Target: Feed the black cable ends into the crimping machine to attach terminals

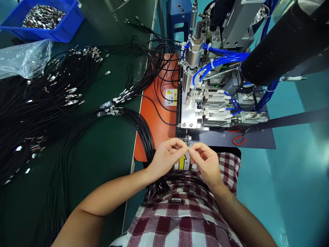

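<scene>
My L hand (164,156) & R hand (207,164) meet at the fingertips, each grip pinching a tiny piece (189,148), too small to ID, just in front of the machine (189,111). Black cable bundle (141,128) crosses the orange plate (163,137) & goes under my L wrist. Blue bin (60,34) w/ metal parts (43,17) sits on the green surface (110,147), well L; red-handled scissors (244,140) lie R, nr machine.
</scene>
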`<state>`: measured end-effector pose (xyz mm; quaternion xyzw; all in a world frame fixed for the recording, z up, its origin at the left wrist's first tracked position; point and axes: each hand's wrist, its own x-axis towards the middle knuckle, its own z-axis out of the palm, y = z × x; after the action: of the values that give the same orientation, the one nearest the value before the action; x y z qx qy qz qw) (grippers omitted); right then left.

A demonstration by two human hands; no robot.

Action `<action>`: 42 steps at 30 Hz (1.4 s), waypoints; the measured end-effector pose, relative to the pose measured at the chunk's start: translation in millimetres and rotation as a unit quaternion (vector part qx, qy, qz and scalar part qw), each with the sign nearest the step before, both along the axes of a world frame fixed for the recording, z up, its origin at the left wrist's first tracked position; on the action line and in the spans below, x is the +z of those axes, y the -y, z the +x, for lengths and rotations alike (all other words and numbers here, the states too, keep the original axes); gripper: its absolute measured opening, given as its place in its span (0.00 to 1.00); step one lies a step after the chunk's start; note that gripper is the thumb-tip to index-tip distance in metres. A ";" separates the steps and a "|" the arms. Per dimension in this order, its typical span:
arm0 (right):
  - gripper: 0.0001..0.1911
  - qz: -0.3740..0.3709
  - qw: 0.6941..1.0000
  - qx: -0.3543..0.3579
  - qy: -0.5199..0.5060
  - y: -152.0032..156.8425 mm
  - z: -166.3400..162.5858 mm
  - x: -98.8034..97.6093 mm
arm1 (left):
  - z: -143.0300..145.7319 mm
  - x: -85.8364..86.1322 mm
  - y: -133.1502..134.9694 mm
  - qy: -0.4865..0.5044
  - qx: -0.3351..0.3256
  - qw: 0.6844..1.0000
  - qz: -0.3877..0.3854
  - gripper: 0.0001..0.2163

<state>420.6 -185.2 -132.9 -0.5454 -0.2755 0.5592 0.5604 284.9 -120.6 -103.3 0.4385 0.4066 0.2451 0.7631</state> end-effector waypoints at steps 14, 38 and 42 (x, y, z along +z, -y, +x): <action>0.06 -0.015 0.999 -0.016 -0.025 -1.8 -3.7 -2.6 | 1.4 -3.8 3.1 0.004 0.012 1.000 0.022 0.10; 0.07 -0.018 0.994 -0.007 0.103 1.5 3.3 6.4 | 0.6 1.3 1.3 -0.023 0.004 1.000 0.009 0.13; 0.07 0.005 0.986 -0.016 0.169 1.0 0.2 6.2 | 0.2 -0.5 2.1 -0.024 -0.005 1.000 0.016 0.13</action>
<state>420.8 -186.2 -126.7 -0.6332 -0.3603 0.4489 0.5175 285.1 -122.8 -103.8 0.4586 0.4181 0.2371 0.7475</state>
